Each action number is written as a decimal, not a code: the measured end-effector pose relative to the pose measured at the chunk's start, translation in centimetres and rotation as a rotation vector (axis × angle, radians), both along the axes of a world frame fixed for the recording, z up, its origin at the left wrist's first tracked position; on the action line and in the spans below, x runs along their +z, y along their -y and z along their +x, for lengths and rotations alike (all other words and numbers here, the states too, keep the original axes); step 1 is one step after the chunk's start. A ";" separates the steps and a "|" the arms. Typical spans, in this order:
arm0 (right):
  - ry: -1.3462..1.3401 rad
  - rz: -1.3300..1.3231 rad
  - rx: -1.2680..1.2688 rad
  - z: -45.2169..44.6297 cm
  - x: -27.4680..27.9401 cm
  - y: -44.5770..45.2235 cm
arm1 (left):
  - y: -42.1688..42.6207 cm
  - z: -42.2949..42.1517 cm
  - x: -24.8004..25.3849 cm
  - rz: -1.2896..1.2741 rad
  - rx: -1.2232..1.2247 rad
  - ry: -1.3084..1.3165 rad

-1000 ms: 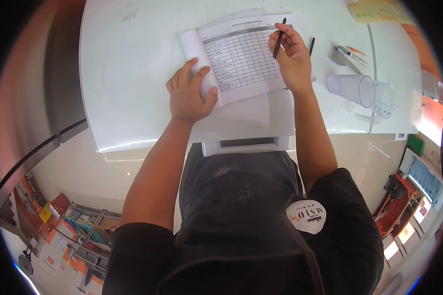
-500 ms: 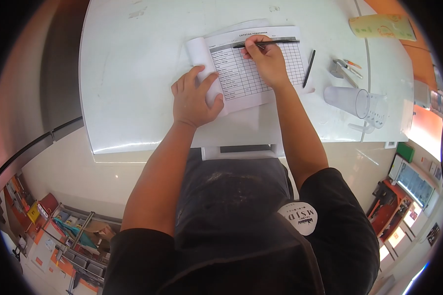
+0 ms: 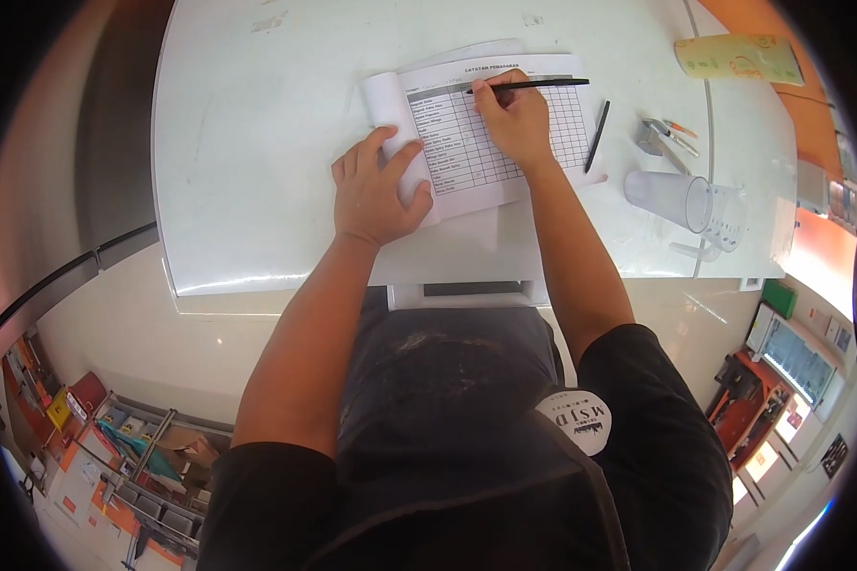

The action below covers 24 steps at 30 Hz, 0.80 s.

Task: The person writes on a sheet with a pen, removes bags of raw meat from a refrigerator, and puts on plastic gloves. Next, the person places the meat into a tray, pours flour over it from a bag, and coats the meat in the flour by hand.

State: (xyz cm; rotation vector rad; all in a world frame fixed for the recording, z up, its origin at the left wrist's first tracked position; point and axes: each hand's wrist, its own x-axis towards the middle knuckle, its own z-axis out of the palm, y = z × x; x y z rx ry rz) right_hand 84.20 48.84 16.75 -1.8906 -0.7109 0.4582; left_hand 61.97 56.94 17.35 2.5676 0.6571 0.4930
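A printed form with a table grid lies on the white table, its left side rolled back into a curl. My left hand rests with spread fingers on that curl and the form's left edge. My right hand grips a black pen, its tip at the upper rows near the form's heading. The pen's back end points right. A second black pen-like stick lies just right of the form.
Right of the form are a clear plastic measuring cup, a metal clip-like object and an orange pen. A yellow-green printed packet lies at the back right. The white table ends near my lap.
My right hand has moved left from the form's right side to its upper rows, and the pen has tilted from upright to nearly level. My left hand stays on the curl.
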 end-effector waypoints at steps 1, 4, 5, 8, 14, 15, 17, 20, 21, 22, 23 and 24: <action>0.013 -0.012 -0.031 0.0 0.0 0.0 | 0.0 0.0 0.0 0.003 0.001 0.005; 0.060 -0.043 -0.035 0.1 -0.3 0.0 | 0.0 0.1 0.0 0.009 0.001 0.003; 0.077 -0.052 -0.021 0.2 -0.3 -0.1 | 0.0 0.1 0.1 0.012 0.001 -0.001; 0.125 -0.075 -0.009 0.3 -0.5 -0.1 | 0.0 0.1 0.1 0.005 0.003 0.003; 0.130 -0.098 0.005 0.5 -0.4 -0.1 | 0.0 0.1 0.1 0.005 0.003 0.000; 0.131 -0.096 -0.006 0.4 -0.4 -0.2 | -0.1 0.1 0.1 0.008 0.003 0.004; 0.130 -0.098 -0.026 0.1 -0.4 -0.2 | 0.0 0.1 0.0 0.008 0.004 0.009; 0.103 -0.102 -0.016 0.1 -0.2 -0.1 | 0.0 0.1 0.1 0.001 0.004 0.013; 0.118 -0.089 -0.028 0.1 -0.5 -0.2 | 0.0 0.1 0.1 0.001 0.003 0.012; 0.134 -0.077 -0.039 0.2 -1.0 -0.2 | 0.0 0.1 0.1 0.000 0.003 0.011; 0.150 -0.066 -0.048 0.1 -1.0 -0.3 | 0.0 0.1 0.0 -0.003 0.004 0.010; 0.115 -0.063 -0.049 0.2 -1.0 -0.3 | 0.0 0.1 0.0 0.000 0.005 0.012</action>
